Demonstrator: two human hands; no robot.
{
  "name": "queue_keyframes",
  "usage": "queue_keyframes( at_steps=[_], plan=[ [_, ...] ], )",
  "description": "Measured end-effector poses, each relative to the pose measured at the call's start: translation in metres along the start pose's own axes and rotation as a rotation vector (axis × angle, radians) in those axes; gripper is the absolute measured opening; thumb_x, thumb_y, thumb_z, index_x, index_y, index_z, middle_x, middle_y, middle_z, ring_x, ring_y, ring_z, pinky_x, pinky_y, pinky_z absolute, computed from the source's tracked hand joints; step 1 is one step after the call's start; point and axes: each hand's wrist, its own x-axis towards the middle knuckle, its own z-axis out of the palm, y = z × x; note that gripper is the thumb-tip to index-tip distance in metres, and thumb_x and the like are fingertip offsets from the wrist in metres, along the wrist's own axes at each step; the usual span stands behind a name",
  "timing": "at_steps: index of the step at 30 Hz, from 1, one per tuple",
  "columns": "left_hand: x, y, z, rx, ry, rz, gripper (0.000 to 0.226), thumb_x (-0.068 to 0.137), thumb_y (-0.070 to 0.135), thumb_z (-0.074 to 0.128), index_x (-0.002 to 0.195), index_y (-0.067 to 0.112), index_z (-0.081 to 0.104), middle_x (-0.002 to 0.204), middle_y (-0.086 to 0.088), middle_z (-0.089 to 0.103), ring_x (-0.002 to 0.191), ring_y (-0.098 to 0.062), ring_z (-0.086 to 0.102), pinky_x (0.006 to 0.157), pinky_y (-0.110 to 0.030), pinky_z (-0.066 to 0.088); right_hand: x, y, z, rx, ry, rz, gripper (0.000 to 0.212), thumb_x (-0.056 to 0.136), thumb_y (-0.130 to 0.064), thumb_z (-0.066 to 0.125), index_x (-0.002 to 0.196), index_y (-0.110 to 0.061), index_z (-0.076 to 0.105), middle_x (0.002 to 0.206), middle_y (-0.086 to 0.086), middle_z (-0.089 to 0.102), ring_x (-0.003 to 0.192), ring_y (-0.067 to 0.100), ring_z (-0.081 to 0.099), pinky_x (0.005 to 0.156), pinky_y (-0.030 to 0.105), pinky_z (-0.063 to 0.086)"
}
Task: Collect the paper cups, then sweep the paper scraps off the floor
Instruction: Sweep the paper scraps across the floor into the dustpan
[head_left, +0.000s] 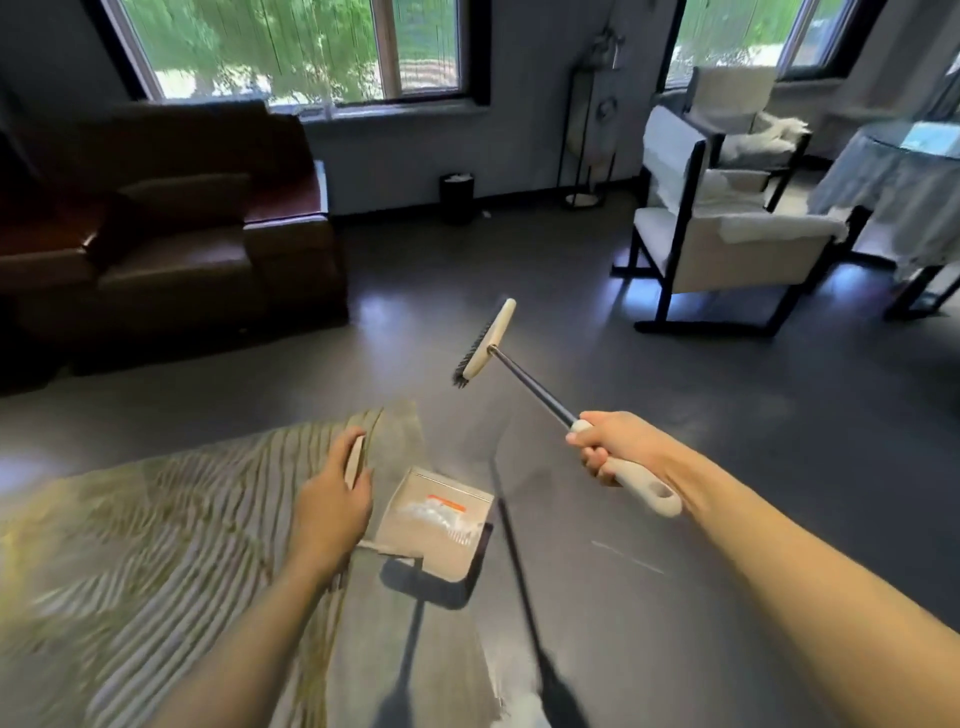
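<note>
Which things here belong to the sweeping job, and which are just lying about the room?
Job in hand:
broom, gripped by the right hand
dustpan, held by the left hand
paper scraps in the pan
black waste bin, likely for emptying

Just there:
brown sofa
striped rug
white armchairs
cloth-covered table

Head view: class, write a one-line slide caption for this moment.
Right hand grips the raised broom while the left hand holds the handle of a dustpan carrying white scraps.
</note>
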Motion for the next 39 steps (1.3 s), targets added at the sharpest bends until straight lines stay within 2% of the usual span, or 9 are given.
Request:
queue_keyframes(
  at_steps=[3, 11, 15, 23, 24, 25, 26, 28, 39],
  plan=[
    [0.102, 0.018, 0.04, 0.008, -0.018, 0.007, 0.043, 0.091, 0.011, 0.061, 0.131, 0.023, 0.051, 0.087, -0.015, 0.065, 0.077, -0.039, 0.061, 0.067, -0.031, 0.037, 0.076, -0.067, -0.019, -0.022, 0.012, 0.015, 0.015, 0.095, 0.001, 0.049, 0.089, -0.013, 0.046, 0.052, 0.0, 0.04, 0.031, 0.003, 0.035, 0.03, 0.012, 0.029],
    [0.354, 0.049, 0.119, -0.034, 0.013, -0.002, 0.045, 0.094, 0.012, 0.059, 0.135, 0.025, 0.047, 0.098, -0.002, 0.057, 0.08, -0.023, 0.054, 0.075, -0.032, 0.04, 0.285, -0.237, -0.046, 0.006, -0.021, 0.07, 0.018, 0.095, -0.001, 0.05, 0.083, -0.015, 0.047, 0.054, 0.001, 0.041, 0.033, 0.005, 0.037, 0.03, 0.015, 0.034],
    [0.496, 0.044, 0.18, -0.009, 0.011, 0.007, 0.044, 0.095, 0.013, 0.057, 0.136, 0.024, 0.046, 0.091, -0.002, 0.056, 0.066, -0.012, 0.049, 0.067, -0.031, 0.04, 0.422, -0.301, -0.049, -0.037, -0.009, 0.061, 0.019, 0.095, -0.001, 0.047, 0.083, -0.016, 0.046, 0.05, -0.003, 0.04, 0.034, 0.004, 0.035, 0.031, 0.014, 0.032],
    [0.783, 0.073, 0.293, -0.017, -0.096, 0.014, 0.047, 0.095, 0.013, 0.058, 0.138, 0.022, 0.044, 0.101, -0.009, 0.063, 0.079, -0.02, 0.058, 0.074, -0.034, 0.051, 0.652, -0.47, -0.087, 0.025, -0.019, 0.097, 0.018, 0.095, 0.0, 0.047, 0.094, -0.018, 0.049, 0.045, -0.006, 0.041, 0.033, 0.001, 0.036, 0.03, 0.012, 0.029],
    [0.818, 0.08, 0.307, -0.013, -0.104, 0.014, 0.047, 0.095, 0.012, 0.058, 0.139, 0.022, 0.044, 0.1, -0.007, 0.063, 0.077, -0.017, 0.057, 0.074, -0.032, 0.049, 0.678, -0.487, -0.096, 0.01, 0.003, 0.083, 0.028, 0.094, 0.0, 0.049, 0.09, -0.023, 0.034, 0.046, -0.006, 0.043, 0.034, 0.001, 0.037, 0.031, 0.012, 0.03],
    [0.854, 0.085, 0.323, -0.003, -0.113, 0.016, 0.048, 0.095, 0.012, 0.058, 0.139, 0.022, 0.044, 0.099, -0.005, 0.061, 0.075, -0.013, 0.056, 0.073, -0.03, 0.047, 0.706, -0.502, -0.105, -0.01, 0.033, 0.093, 0.047, 0.094, -0.001, 0.05, 0.131, -0.001, 0.022, 0.046, -0.005, 0.044, 0.034, 0.002, 0.037, 0.032, 0.013, 0.031],
    [0.888, 0.09, 0.34, 0.005, -0.118, 0.021, 0.048, 0.094, 0.012, 0.058, 0.139, 0.022, 0.044, 0.097, -0.002, 0.06, 0.071, -0.01, 0.053, 0.072, -0.029, 0.046, 0.733, -0.517, -0.113, -0.034, 0.055, 0.087, 0.046, 0.094, -0.001, 0.052, 0.137, -0.01, 0.039, 0.045, -0.005, 0.047, 0.035, 0.002, 0.038, 0.032, 0.013, 0.032],
    [0.959, 0.096, 0.379, 0.017, -0.119, 0.022, 0.048, 0.094, 0.013, 0.058, 0.139, 0.023, 0.044, 0.096, 0.001, 0.057, 0.067, -0.006, 0.051, 0.07, -0.026, 0.044, 0.795, -0.549, -0.128, -0.099, 0.064, 0.088, 0.062, 0.093, -0.003, 0.054, 0.148, -0.017, 0.028, 0.043, -0.006, 0.051, 0.035, 0.002, 0.04, 0.034, 0.015, 0.035],
    [1.31, 0.158, 0.562, -0.023, -0.11, -0.064, 0.044, 0.092, 0.014, 0.058, 0.127, 0.039, 0.046, 0.091, -0.006, 0.062, 0.063, -0.016, 0.058, 0.064, -0.028, 0.042, 1.123, -0.791, -0.231, -0.119, 0.029, 0.151, 0.057, 0.094, -0.001, 0.053, 0.146, -0.01, 0.029, 0.062, 0.003, 0.044, 0.034, 0.002, 0.039, 0.033, 0.015, 0.035]
  ],
)
